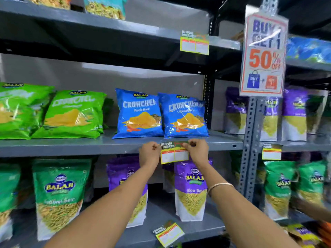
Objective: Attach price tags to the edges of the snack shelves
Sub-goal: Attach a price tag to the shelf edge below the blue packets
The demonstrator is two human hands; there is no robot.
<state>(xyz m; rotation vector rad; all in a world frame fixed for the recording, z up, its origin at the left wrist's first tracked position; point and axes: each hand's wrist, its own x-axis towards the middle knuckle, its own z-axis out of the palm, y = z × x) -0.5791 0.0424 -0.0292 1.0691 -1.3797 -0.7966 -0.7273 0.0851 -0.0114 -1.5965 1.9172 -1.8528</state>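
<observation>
Hands first: I have the left hand and the right hand both up at the front edge of the middle shelf, one on each side of a price tag. The left fingers are curled in and pinching the tag's upper left corner; the right fingers are bunched and pinching its upper right corner, with the thumb and forefinger pressed on the dark header strip. The tag sits against the shelf lip, its header on the grey metal and its yellow-bordered lower half hanging below the edge, slightly tilted. I cannot tell whether it is already stuck down.

Directly above the tag, on the same shelf, I see two blue snack bags standing side by side, with green snack bags further left. Below the tag stands a purple pouch, and a green pouch is off to the left on the lower shelf. A few loose tags lie on that lower shelf near its front edge, between my forearms.

One tag hangs on the upper shelf edge, and another on the neighbouring bay to the right. A promo sign hangs on the perforated upright. A thin bangle circles my right wrist
</observation>
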